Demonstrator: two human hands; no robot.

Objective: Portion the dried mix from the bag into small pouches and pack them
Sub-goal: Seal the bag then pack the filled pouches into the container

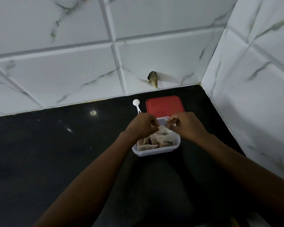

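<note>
Glossy black counter (56,145), translucent plastic tub (156,152), papery pouches (162,138)

A home kitchen corner: a glossy black counter (47,145) meets 2 walls of white marble-look tiles (64,71), with a plastic food tub (156,152), red lid (164,105) and white scoop (136,103).

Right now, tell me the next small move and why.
Probably lower the pouch into the tub and let go: the left hand and right hand pinch it just over the tub, where other pouches already lie.
</note>
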